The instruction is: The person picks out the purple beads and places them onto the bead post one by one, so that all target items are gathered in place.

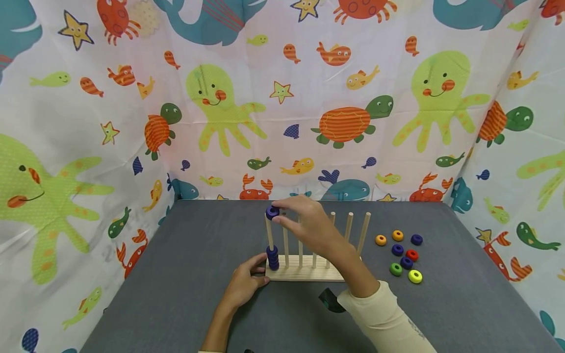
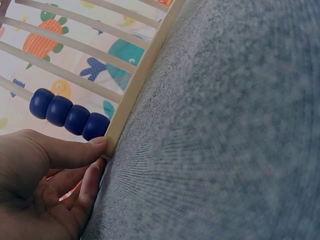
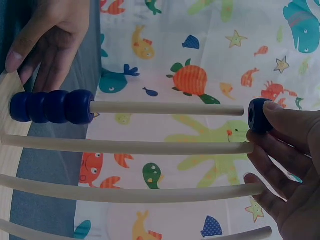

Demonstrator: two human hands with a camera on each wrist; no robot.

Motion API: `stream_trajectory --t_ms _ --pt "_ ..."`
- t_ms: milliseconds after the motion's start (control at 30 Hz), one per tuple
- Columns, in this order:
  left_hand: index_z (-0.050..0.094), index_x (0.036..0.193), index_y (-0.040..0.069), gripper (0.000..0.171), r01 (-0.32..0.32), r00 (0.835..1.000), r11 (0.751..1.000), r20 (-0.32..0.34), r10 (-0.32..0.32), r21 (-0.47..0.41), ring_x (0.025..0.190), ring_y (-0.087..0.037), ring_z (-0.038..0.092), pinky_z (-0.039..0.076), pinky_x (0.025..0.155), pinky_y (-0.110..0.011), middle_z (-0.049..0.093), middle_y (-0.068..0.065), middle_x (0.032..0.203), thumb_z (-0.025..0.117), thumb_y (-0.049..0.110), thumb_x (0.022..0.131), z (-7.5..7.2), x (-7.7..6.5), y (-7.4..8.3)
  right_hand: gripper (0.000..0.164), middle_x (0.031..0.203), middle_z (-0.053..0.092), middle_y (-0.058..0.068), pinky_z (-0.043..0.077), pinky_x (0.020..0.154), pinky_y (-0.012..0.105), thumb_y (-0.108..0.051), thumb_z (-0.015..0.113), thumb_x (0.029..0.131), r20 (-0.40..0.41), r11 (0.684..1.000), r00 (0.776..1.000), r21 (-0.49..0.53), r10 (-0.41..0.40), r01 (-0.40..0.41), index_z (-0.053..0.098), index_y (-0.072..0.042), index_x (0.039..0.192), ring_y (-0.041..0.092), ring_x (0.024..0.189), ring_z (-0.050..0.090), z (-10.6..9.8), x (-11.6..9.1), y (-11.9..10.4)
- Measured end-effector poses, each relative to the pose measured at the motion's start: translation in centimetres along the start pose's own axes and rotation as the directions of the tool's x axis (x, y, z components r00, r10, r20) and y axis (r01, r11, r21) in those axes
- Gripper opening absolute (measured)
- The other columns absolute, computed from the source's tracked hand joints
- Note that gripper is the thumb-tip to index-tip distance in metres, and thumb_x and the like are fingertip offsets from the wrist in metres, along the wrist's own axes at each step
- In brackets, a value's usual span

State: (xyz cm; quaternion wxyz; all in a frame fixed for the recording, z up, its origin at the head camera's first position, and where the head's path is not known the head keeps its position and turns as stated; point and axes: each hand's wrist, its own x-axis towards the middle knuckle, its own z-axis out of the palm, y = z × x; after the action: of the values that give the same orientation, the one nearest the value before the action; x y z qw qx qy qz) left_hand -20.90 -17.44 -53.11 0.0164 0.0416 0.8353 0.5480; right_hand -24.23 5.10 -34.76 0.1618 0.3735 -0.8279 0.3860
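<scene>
Ring (image 3: 258,118) held at the tip of a wooden peg (image 3: 170,108)

We see the right hand (image 1: 311,223) pinching the blue ring between its thumb and forefinger. In the head view the ring is at the top of the leftmost peg; the right wrist view shows us a narrow gap between the two, with the ring's hole turned toward the peg. The other fingers of that hand are near the tips of the neighbouring pegs, and we cannot tell whether they touch them.

Lower on the same peg we count a stack of four blue rings (image 2: 67,114), packed against one another down at the pale wooden base (image 1: 304,274). Our left hand (image 1: 243,284) grips the left end of that base, thumb pressed on its edge. The other pegs rise in a row to the right.

To the right of the base, loose rings (image 1: 398,250) lie scattered on the grey counter (image 1: 207,235): three blue, two orange, one red, one green and one yellow. A cream sleeve (image 1: 379,314) covers our right forearm. Behind everything hangs a white curtain (image 1: 247,181) printed with octopuses, turtles, crabs and fish.
</scene>
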Motion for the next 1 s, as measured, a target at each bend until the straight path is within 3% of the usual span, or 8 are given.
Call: stream_trajectory --t_ms 167,633,1000 --pt "0.059 0.150 0.006 0.063 -0.004 1.000 1.000 0.004 0.004 -0.002 0.124 -0.033 0.068 0.056 0.101 -0.051 0.060 -0.017 0.152 0.077 -0.002 0.090 -0.1 0.0 0.0 0.039 0.130 0.074 0.008 0.057 0.094 0.044 -0.017 0.077 0.098 0.039 0.999 0.999 0.020 0.030 -0.030 0.072 -0.007 0.136 0.025 0.118 0.066 0.5 0.2 -0.2" --pt "0.058 0.151 0.005 0.063 -0.016 1.000 1.000 0.007 0.016 0.018 0.123 -0.033 0.069 0.055 0.101 -0.053 0.060 -0.018 0.152 0.076 -0.002 0.090 0.0 0.0 0.2 0.038 0.130 0.074 0.009 0.058 0.089 0.045 -0.017 0.077 0.099 0.047 0.999 0.998 -0.015 0.051 -0.050 0.072 -0.008 0.136 0.026 0.115 0.066 1.2 0.9 -0.1" --pt "0.058 0.150 0.005 0.063 -0.001 1.000 1.000 0.006 0.001 0.012 0.123 -0.033 0.068 0.054 0.102 -0.054 0.060 -0.017 0.152 0.076 -0.003 0.090 -0.1 -0.1 0.4 0.035 0.129 0.075 0.007 0.054 0.106 0.048 -0.016 0.079 0.097 0.000 1.000 1.000 -0.024 0.009 -0.009 0.075 -0.008 0.131 0.027 0.126 0.066 0.6 0.6 0.0"
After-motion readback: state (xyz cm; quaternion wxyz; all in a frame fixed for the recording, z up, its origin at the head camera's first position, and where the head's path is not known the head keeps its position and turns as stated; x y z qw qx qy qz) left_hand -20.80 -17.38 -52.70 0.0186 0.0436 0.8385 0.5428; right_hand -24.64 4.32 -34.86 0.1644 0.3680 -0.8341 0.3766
